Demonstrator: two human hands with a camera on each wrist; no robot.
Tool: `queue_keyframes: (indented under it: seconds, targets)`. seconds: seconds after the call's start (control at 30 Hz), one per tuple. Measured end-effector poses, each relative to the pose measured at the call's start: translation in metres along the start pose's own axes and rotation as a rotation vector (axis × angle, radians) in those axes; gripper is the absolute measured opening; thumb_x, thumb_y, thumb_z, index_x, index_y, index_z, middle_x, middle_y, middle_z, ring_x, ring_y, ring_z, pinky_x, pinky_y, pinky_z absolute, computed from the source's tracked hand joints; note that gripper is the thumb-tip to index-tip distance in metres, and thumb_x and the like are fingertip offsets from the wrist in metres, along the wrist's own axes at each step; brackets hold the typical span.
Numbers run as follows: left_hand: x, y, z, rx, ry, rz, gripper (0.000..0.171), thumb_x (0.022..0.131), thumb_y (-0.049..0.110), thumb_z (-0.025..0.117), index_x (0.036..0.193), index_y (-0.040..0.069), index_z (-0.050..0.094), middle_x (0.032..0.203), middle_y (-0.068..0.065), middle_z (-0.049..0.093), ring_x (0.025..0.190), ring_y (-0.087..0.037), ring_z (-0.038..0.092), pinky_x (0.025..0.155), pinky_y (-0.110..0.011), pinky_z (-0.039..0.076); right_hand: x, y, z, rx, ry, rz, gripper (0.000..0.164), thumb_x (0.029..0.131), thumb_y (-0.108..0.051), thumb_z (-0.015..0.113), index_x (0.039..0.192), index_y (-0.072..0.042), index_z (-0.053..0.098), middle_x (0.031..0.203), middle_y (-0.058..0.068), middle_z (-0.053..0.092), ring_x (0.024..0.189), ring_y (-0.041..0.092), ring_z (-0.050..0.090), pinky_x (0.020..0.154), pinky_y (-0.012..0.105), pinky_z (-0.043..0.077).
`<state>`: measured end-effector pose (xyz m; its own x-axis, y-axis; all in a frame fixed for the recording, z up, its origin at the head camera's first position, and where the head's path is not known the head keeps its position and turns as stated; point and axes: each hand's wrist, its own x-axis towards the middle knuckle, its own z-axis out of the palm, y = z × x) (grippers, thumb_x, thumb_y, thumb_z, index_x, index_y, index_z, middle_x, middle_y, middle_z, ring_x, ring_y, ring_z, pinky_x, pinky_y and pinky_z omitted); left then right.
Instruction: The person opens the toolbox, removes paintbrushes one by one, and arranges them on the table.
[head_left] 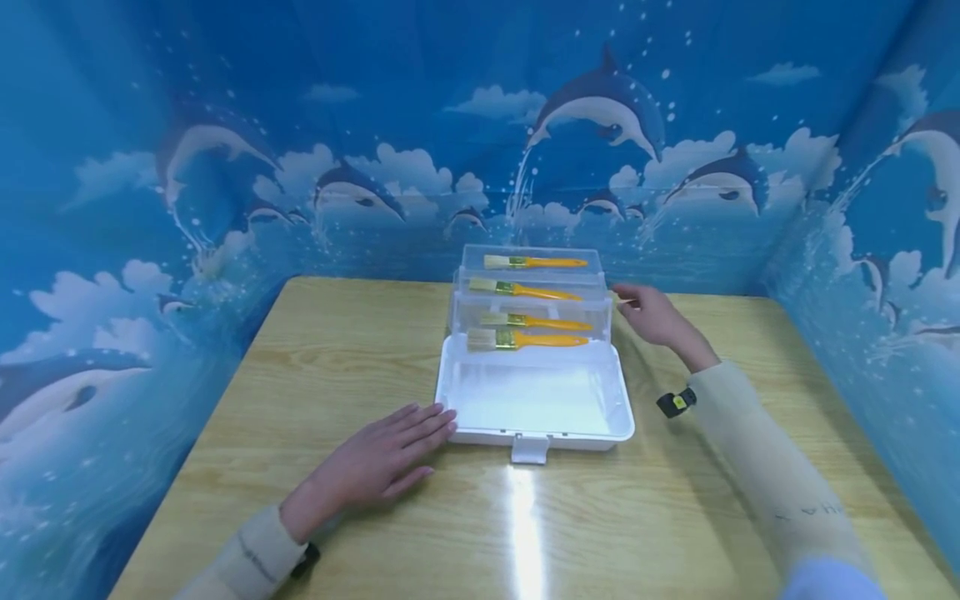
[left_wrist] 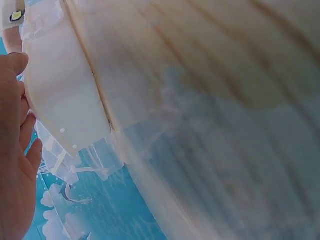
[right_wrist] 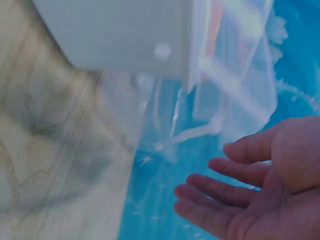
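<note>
A white plastic box (head_left: 532,396) stands open on the table. Its clear stepped trays (head_left: 459,312) rise at the back. Several paintbrushes with yellow handles and pale bristles lie across the trays, one per tier; the lowest and widest paintbrush (head_left: 551,340) is just above the box's white base. My left hand (head_left: 375,458) lies flat, straight fingertips touching the box's front left corner. My right hand (head_left: 652,315) is beside the trays' right side. In the right wrist view its fingers (right_wrist: 215,192) are loosely extended, with nothing held, near a clear tray (right_wrist: 250,85).
A wood-grain table (head_left: 337,350) carries the box. Blue dolphin-printed curtains (head_left: 420,100) stand behind the table and along both sides. A white latch (head_left: 529,450) hangs at the box's front edge. Each wrist wears a black strap; the right wrist strap (head_left: 675,403) has a yellow mark.
</note>
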<state>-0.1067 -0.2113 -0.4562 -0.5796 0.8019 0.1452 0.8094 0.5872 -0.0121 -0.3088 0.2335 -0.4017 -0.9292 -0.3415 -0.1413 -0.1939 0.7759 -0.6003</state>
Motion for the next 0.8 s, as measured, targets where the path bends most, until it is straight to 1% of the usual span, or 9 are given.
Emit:
queue_keyframes:
  seconds: [0.13,0.27,0.33,0.4,0.5,0.53,0.6,0.7,0.8]
  targets:
    - [-0.001,0.000,0.001,0.008,-0.008,-0.004,0.062,0.107,0.041,0.048,0.160,0.014,0.032,0.167,-0.002,0.028,0.154,-0.022,0.028,0.126,-0.043,0.026,-0.021,-0.017,0.002,-0.063,0.058,-0.001,0.049,0.108,-0.010,0.042,0.153,0.008,0.034,0.155,0.033,0.036,0.138,0.052,0.041,0.111,0.066,0.041]
    - [-0.001,-0.001,0.001,0.015,-0.004,-0.004,0.062,0.106,0.041,0.048,0.160,0.014,0.032,0.167,-0.002,0.027,0.154,-0.021,0.028,0.126,-0.043,0.025,-0.038,-0.027,0.006,-0.112,0.166,-0.034,0.045,0.106,-0.009,0.046,0.148,0.008,0.044,0.151,0.033,0.042,0.138,0.052,0.040,0.111,0.068,0.038]
    - [-0.001,-0.001,0.001,0.017,-0.007,-0.006,0.062,0.107,0.042,0.048,0.160,0.014,0.031,0.168,-0.001,0.027,0.154,-0.021,0.027,0.127,-0.043,0.025,-0.044,-0.029,0.010,-0.114,0.229,-0.072,0.041,0.105,-0.009,0.049,0.143,0.007,0.050,0.147,0.032,0.047,0.137,0.050,0.042,0.110,0.068,0.039]
    - [-0.002,-0.001,0.001,0.020,-0.013,-0.008,0.062,0.107,0.042,0.048,0.160,0.014,0.031,0.168,-0.001,0.026,0.154,-0.021,0.027,0.127,-0.042,0.025,-0.049,-0.030,0.014,-0.102,0.289,-0.131,0.036,0.104,-0.008,0.051,0.137,0.005,0.056,0.141,0.030,0.052,0.133,0.048,0.046,0.107,0.067,0.041]
    - [-0.002,-0.001,0.000,0.020,-0.017,-0.009,0.063,0.106,0.041,0.049,0.160,0.014,0.030,0.168,-0.001,0.026,0.154,-0.021,0.027,0.127,-0.042,0.025,-0.055,-0.035,0.019,-0.095,0.338,-0.234,0.029,0.103,-0.006,0.055,0.130,0.003,0.062,0.133,0.026,0.059,0.126,0.045,0.053,0.103,0.065,0.046]
    - [-0.002,-0.001,0.000,0.019,-0.016,-0.009,0.063,0.106,0.041,0.049,0.160,0.014,0.031,0.168,-0.001,0.026,0.154,-0.021,0.027,0.127,-0.042,0.025,-0.056,-0.038,0.021,-0.097,0.339,-0.266,0.029,0.103,-0.006,0.056,0.129,0.002,0.062,0.131,0.024,0.061,0.124,0.043,0.054,0.102,0.064,0.047]
    - [-0.002,-0.001,-0.001,0.019,-0.012,-0.006,0.063,0.106,0.041,0.050,0.160,0.013,0.031,0.168,-0.002,0.027,0.154,-0.022,0.028,0.126,-0.042,0.025,-0.060,-0.045,0.022,-0.100,0.310,-0.329,0.028,0.102,-0.006,0.059,0.129,0.001,0.063,0.130,0.021,0.063,0.124,0.041,0.056,0.102,0.063,0.048]
    - [-0.001,0.000,-0.001,0.017,-0.002,-0.004,0.063,0.106,0.040,0.051,0.159,0.012,0.033,0.167,-0.003,0.028,0.153,-0.022,0.029,0.126,-0.042,0.026,-0.065,-0.055,0.023,-0.125,0.215,-0.415,0.030,0.101,-0.005,0.060,0.131,-0.002,0.063,0.131,0.017,0.064,0.126,0.038,0.056,0.105,0.062,0.048]
    - [0.000,0.000,0.000,0.018,0.008,-0.001,0.063,0.106,0.040,0.050,0.159,0.011,0.033,0.167,-0.003,0.029,0.153,-0.022,0.029,0.126,-0.042,0.025,-0.069,-0.064,0.024,-0.158,0.119,-0.472,0.032,0.101,-0.005,0.061,0.132,-0.003,0.063,0.132,0.014,0.064,0.127,0.036,0.055,0.107,0.060,0.047]
